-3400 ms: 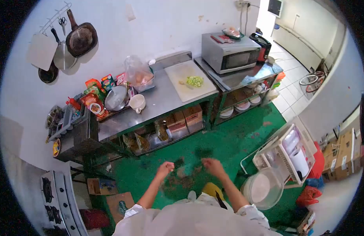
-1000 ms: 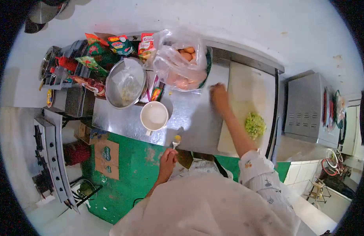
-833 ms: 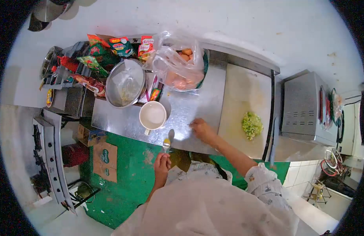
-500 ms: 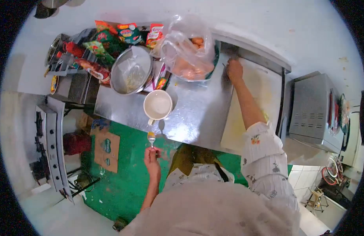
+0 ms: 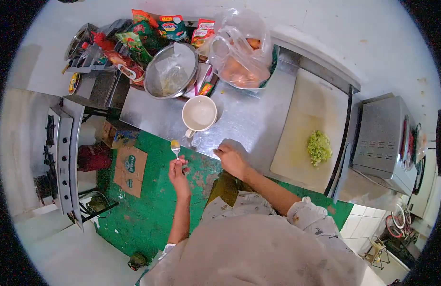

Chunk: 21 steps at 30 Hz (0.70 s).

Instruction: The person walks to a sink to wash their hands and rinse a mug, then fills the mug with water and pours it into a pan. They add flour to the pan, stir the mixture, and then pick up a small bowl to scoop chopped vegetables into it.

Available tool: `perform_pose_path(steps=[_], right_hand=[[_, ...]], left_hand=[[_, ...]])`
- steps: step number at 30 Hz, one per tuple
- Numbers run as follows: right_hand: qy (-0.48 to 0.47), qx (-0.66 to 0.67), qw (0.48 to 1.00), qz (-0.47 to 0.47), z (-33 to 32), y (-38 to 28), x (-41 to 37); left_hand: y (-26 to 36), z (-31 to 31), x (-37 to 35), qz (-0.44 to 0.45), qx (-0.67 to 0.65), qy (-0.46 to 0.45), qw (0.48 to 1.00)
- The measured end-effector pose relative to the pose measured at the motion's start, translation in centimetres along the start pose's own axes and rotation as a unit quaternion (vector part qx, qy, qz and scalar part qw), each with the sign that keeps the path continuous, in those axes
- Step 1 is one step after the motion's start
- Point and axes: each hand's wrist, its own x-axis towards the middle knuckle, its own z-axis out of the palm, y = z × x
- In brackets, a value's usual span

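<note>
My left hand (image 5: 179,175) is closed around the handle of a metal spoon (image 5: 176,148). Something yellow sits in the spoon's bowl, and the spoon is held out over the floor, just off the table's front edge. A cream mug (image 5: 200,114) stands on the metal table (image 5: 249,112) above the spoon, its handle facing me. My right hand (image 5: 233,161) is at the front edge of the table, right of the mug, with thumb and fingers pinched together. Whatever may be between those fingers is too small to make out.
Behind the mug are a metal bowl (image 5: 156,81), seasoning packets (image 5: 171,27) and a plastic bag of eggs (image 5: 242,71). Chopped green vegetable (image 5: 319,148) lies on a white cutting board (image 5: 296,121). A knife (image 5: 342,167) rests beside the board. A stove (image 5: 65,162) stands left.
My right hand has come from the back of the table by the cutting board to the front edge near the mug. The left hand still holds the spoon, a little higher in view.
</note>
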Motion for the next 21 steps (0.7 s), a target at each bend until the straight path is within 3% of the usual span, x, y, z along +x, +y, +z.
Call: perform_pose_path(steps=[1,3,5,8,11,13,15,19,21], right_hand=[[-0.001,0.000,1.000,-0.002,-0.2,0.9,0.1],[0.036,0.106,0.988,0.103,-1.4,3.9,1.8],[0.197,0.091,0.958,0.189,-5.3,4.3,4.8],[0.255,-0.002,0.953,0.166,-4.1,4.6,6.1],[0.211,-0.020,0.968,0.131,0.8,1.8,5.2],[0.159,0.011,0.973,0.167,0.4,-3.2,5.0],[0.199,0.040,0.967,0.153,4.0,-4.9,5.9],[0.147,0.018,0.986,0.071,8.9,-7.0,6.3],[0.002,0.060,0.998,-0.030,9.1,-8.0,4.2]], left_hand=[[0.0,-0.3,-0.4,0.000,-0.001,0.002,1.000],[-0.1,-1.2,-1.1,-0.010,0.007,0.014,1.000],[-0.7,-2.2,-2.0,-0.019,0.001,0.028,0.999],[-1.3,-3.9,-3.2,-0.037,0.000,0.043,0.998],[-1.3,-5.0,-4.0,-0.054,-0.002,0.050,0.997],[-1.2,-5.9,-4.0,-0.056,-0.002,0.048,0.997],[-1.0,-6.9,-3.9,-0.064,-0.008,0.041,0.997],[-0.6,-9.3,-2.5,-0.073,0.014,0.000,0.997],[-0.9,-10.8,-1.1,-0.092,0.010,-0.030,0.995]])
